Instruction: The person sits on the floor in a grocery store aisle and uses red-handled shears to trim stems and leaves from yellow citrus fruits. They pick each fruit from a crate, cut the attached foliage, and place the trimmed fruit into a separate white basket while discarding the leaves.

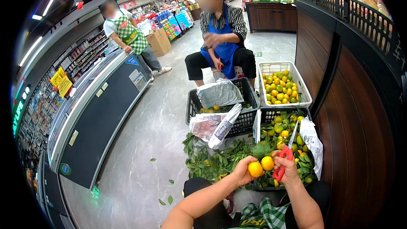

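Note:
My left hand (244, 172) grips an orange-yellow mandarin (255, 169). A second mandarin (267, 163) touches it on the right, between my two hands; whether my left fingers support it I cannot tell. Green leaves (262, 149) stand just above the pair. Red-handled scissors (281, 167) are in my right hand (290, 166), their metal blades pointing up and away and looking closed together. Beneath both hands is a black plastic crate (286, 109) of green and orange mandarins with leaves. Crumpled printed paper (311, 140) hangs over its right side.
A white crate (309, 84) of trimmed mandarins stands beyond. Left of it, a black crate (243, 127) holds mandarins and paper. Leafy cuttings (219, 159) cover the floor. A seated person (222, 38) holds something red; another person (127, 31) stands by a chest freezer (105, 121). Wood panelling (356, 117) borders the right.

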